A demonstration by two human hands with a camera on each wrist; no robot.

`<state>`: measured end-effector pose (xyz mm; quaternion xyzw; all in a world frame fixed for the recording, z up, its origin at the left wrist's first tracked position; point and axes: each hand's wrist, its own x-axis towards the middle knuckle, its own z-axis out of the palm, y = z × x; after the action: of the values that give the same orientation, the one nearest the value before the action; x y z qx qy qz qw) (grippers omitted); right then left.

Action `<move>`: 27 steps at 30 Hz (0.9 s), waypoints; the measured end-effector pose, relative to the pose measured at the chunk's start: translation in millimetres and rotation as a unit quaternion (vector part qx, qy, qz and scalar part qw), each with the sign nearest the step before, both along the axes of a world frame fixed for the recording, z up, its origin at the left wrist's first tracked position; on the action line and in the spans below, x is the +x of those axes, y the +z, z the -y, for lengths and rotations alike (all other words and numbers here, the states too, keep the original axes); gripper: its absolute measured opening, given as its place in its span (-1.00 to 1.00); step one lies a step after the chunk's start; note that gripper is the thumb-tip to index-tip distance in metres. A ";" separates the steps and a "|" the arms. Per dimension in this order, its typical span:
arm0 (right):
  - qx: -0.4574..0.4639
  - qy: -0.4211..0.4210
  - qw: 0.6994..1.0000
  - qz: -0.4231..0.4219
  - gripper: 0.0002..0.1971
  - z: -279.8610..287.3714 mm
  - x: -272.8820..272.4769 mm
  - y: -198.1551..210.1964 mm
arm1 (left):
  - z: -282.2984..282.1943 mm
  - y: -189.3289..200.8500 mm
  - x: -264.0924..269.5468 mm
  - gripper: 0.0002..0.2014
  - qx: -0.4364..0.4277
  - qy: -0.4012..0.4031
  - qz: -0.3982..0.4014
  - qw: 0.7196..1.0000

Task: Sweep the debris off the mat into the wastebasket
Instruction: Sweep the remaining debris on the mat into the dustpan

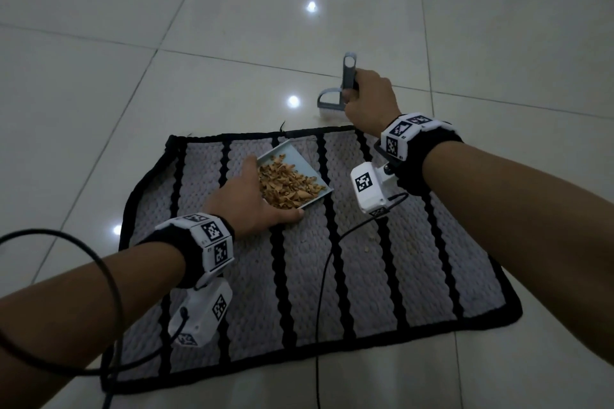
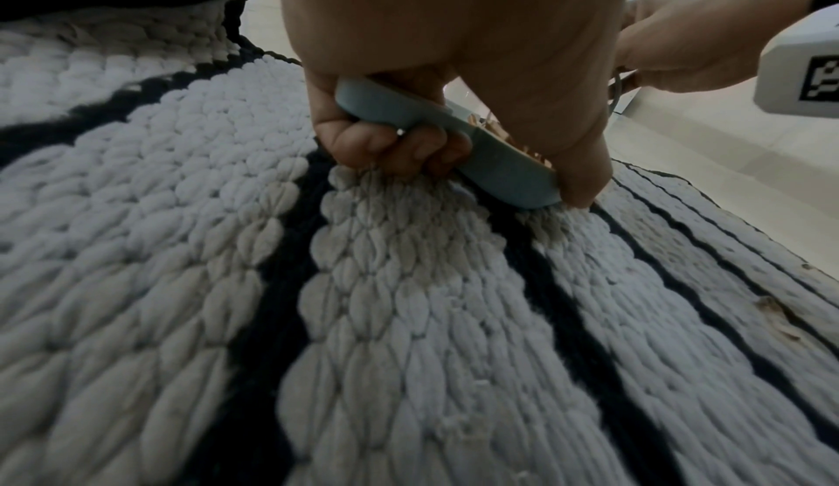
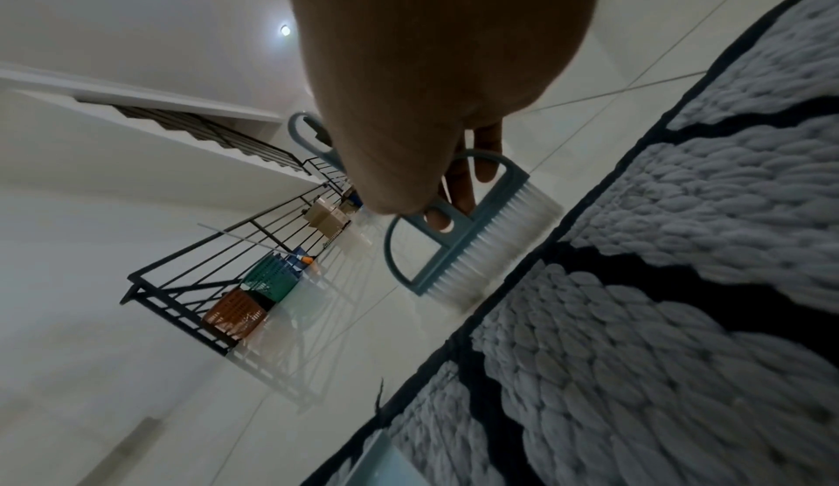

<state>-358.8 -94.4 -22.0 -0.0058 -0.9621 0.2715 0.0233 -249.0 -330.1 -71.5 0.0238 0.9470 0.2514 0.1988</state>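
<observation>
resting on the striped mat [image 1: 365,269], dustpan [image 1: 300,166] heaped with debris [image 1: 285,188], left hand [image 1: 255,206] grip curled round its handle, right hand [image 1: 370,100] grip closed on brush [image 1: 332,103] over floor [image 1: 133,43] beyond mat edge

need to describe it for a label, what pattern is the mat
The mat is pale grey knobbly weave with black stripes and a black border, clearest in the head view.

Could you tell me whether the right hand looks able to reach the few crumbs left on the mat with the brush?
Probably yes: the right hand grips the brush just beyond the mat, and nothing lies across the crumbs.
</observation>
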 end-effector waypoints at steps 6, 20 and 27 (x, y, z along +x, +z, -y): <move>0.011 0.045 0.998 0.031 -0.86 -3.3 5.6 -2.9 | 0.2 -0.7 8.2 0.15 0.003 -0.003 -0.001 1.000; 0.002 0.056 0.998 0.017 -0.87 -15.0 34.3 -4.9 | -0.1 2.8 25.8 0.18 -0.013 -0.029 0.006 0.999; -0.050 -0.020 0.998 -0.026 -0.87 -41.4 55.7 -2.1 | 1.7 2.2 40.8 0.15 0.006 -0.034 0.004 0.999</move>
<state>-303.1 -53.0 -24.1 -0.0189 -0.9462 0.3186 0.0534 -208.3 -331.8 -69.3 0.0564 0.9432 0.2507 0.2104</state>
